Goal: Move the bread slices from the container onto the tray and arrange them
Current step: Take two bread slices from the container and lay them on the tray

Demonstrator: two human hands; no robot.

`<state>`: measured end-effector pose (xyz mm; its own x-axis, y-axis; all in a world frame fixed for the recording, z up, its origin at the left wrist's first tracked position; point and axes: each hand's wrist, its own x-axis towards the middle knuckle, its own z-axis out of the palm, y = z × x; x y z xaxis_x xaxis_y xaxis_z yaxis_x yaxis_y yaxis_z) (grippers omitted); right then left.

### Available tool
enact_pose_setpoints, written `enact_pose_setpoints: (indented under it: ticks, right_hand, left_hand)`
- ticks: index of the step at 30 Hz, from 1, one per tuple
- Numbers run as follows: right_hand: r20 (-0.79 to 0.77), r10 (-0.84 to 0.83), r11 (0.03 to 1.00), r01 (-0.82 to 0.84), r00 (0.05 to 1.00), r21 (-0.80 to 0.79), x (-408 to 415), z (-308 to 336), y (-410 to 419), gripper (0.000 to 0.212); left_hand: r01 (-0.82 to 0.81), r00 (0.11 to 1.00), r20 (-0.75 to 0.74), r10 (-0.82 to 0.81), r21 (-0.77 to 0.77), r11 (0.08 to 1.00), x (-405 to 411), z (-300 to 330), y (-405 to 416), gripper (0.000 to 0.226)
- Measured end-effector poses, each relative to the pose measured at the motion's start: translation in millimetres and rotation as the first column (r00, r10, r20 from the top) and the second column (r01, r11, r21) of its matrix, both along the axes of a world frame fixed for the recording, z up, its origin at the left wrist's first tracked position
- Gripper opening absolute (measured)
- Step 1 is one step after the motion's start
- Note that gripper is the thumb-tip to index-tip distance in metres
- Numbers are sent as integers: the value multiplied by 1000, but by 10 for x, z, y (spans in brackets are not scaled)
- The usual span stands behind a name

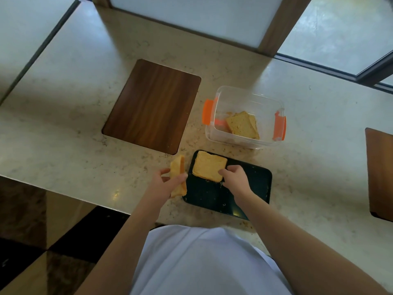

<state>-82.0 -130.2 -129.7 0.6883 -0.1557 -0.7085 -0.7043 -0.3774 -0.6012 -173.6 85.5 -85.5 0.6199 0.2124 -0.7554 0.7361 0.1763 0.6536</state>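
I judge the job partly done. One bread slice (209, 169) lies flat in the far left corner of the dark tray (258, 184), and my right hand (235, 179) rests at its right edge, fingertips touching it; I cannot tell whether they pinch it or only nudge it square. My left hand (168, 182) is clamped on held bread (178, 175), one slice or maybe two, kept on edge just left of the tray, over the counter (74, 150), not yet set down. The clear container (244, 118) with orange clips, just beyond the tray, holds at least two more slices (242, 125) leaning on one another. So what is left, as I read it: place the held bread, fetch the rest, then line them up on the bare right and near parts of the tray.

The counter is pale speckled stone, with crumbs on the tray. A brown board (152, 106) lies far left, another board (379, 173) at the right edge. Frosted panes (340, 33) in wooden frames stand beyond, and a dark patterned floor (25, 226) shows near left.
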Motion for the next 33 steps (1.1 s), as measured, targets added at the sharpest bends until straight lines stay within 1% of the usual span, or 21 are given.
enact_pose_setpoints:
  ticks: [3,7,9,11,14,17,21,23,25,27,29,31,33]
  right_hand:
    - [30,45,999,-44,999,-25,-59,-7,23,58]
    - [86,182,976,-170,979,-132,-113,-35,55,70]
    - [72,215,969,-204,974,-138,-125,-51,78,74]
    - [42,206,970,-199,978,-137,-101,-51,104,73]
    - [15,179,979,-177,984,-103,-50,-36,132,67]
    - [16,204,977,-203,979,-71,-35,-9,137,68]
    - [23,229,973,-228,973,-36,-75,29,25,64]
    - [4,201,980,-201,980,15,-110,41,-51,65]
    - [-34,143,987,-140,989,72,-155,57,-109,66]
    - [-87,87,985,-72,992,160,-213,96,-160,62]
    - [-125,50,962,-14,991,274,-259,147,-209,56]
    - [-165,-18,919,82,986,387,-278,200,-263,48]
    - [-190,-70,887,148,979,437,-295,248,-331,43]
  left_hand:
    - [41,999,-13,-41,8,999,9,-50,-26,83]
    - [59,998,-18,-59,24,998,16,-71,-36,79]
    - [69,997,-21,-69,25,997,20,-74,-43,80]
    - [87,996,-20,-87,30,996,44,-59,-53,82]
    - [115,993,-13,-115,65,991,124,-20,-82,88]
    - [141,990,3,-142,74,987,205,23,-133,92]
    - [180,983,23,-183,100,979,268,72,-240,94]
    - [199,979,21,-203,106,974,281,75,-310,92]
    - [247,968,10,-250,138,959,287,86,-379,91]
    - [335,940,2,-341,187,923,294,95,-454,88]
    - [425,897,8,-441,257,868,301,115,-525,84]
    - [509,834,21,-551,354,784,302,125,-584,85]
    - [585,747,30,-664,444,679,309,137,-642,87]
